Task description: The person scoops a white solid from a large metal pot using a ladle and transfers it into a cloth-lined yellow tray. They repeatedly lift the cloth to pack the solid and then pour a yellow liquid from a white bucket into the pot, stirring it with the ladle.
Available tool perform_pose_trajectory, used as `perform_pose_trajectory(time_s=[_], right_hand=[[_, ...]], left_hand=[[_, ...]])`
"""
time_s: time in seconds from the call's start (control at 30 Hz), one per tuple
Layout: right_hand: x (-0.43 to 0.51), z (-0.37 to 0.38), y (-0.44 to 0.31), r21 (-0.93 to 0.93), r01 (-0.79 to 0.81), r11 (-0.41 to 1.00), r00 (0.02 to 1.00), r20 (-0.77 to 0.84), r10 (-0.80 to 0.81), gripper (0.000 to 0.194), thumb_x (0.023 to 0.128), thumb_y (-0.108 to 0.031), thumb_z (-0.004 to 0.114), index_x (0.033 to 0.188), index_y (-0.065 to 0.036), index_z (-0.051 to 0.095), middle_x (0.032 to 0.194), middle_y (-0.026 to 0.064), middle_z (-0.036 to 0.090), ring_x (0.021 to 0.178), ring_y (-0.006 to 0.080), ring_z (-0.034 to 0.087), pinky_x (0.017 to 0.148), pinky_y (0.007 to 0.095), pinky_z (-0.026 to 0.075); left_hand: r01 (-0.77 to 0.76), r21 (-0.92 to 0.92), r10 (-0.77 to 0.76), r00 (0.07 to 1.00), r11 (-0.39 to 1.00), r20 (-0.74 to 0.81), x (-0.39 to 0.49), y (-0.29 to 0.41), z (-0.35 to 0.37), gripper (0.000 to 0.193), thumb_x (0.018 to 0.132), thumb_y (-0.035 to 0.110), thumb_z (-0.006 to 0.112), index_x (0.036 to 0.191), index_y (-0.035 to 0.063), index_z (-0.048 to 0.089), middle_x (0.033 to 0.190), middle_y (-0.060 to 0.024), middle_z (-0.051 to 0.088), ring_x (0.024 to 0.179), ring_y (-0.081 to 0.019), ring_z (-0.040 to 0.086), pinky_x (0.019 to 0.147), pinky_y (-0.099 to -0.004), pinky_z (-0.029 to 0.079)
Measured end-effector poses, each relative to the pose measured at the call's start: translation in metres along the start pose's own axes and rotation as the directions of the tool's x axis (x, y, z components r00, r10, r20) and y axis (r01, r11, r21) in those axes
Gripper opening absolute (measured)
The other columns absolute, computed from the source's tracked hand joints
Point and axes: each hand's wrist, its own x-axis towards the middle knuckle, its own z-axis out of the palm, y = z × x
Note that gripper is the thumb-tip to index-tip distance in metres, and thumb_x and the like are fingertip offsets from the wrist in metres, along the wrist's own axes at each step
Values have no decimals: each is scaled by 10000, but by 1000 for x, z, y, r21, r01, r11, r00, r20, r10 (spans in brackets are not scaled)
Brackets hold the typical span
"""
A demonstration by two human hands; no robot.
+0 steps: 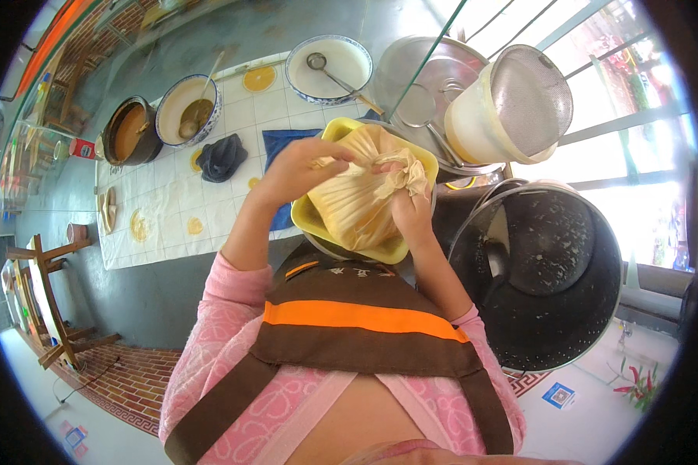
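Note:
A cream cloth bundle [349, 200], gathered and knotted at its top, fills a yellow plastic basket [308, 224] in front of me. My right hand [412, 203] grips the twisted cloth at the knot; some of its fingers are hidden by the folds. Above the bundle's left side is my left hand [305, 168], fingers bent and apart, its fingertips close to the cloth; whether they touch it I cannot tell. Under the basket shows the rim of a round vessel, and beside it a blue cloth [276, 142] lies on the patterned table cover.
Beyond the basket, a blue-and-white basin [349, 58] holds a ladle. Another basin [166, 110], a dark pot [129, 133] and a dark cloth [223, 158] are on the left. A white bucket with a strainer [471, 116] and a large black pot [558, 314] stand right.

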Motion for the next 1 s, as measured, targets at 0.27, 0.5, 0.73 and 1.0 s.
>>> perform_pose_trajectory(time_s=[0.27, 0.5, 0.73, 1.0], right_hand=[[1, 0, 3, 37, -3, 999, 1000, -15, 4, 181, 980, -20, 430, 1051, 32, 588, 1015, 123, 665, 982, 206, 629, 897, 330, 489], [4, 0, 0, -36, -20, 999, 999, -26, 19, 170, 994, -50, 446, 1020, 25, 596, 974, 96, 657, 909, 179, 618, 835, 310, 486], [8, 1, -6, 3, -9, 1000, 1000, 0, 9, 162, 979, -54, 436, 935, 1, 582, 882, 66, 620, 845, 168, 593, 808, 292, 472], [23, 0, -29, -43, 78, 996, 993, 91, -74, 97, 910, -5, 457, 853, -25, 533, 795, 40, 553, 740, 127, 504, 662, 280, 431]], left_hand=[[-179, 24, 179, 984, 983, 21, 1, -16, 26, 269, 863, 232, 690, 1037, 27, 679, 942, -138, 674, 878, -293, 635, 794, -362, 494], [-91, -7, 91, 985, 996, 149, 10, -11, 26, 403, 793, 272, 759, 1098, 42, 633, 1002, -126, 659, 903, -283, 615, 809, -364, 481], [-315, 367, 356, 933, 875, -49, 17, -6, 41, 771, 719, 396, 814, 1334, 63, 490, 1248, -187, 588, 1191, -344, 547, 1080, -477, 366], [-460, 200, 460, 887, 865, 49, 42, -9, 66, 764, 700, 349, 808, 1344, 84, 495, 1280, -159, 584, 1249, -374, 490, 1189, -539, 176]])
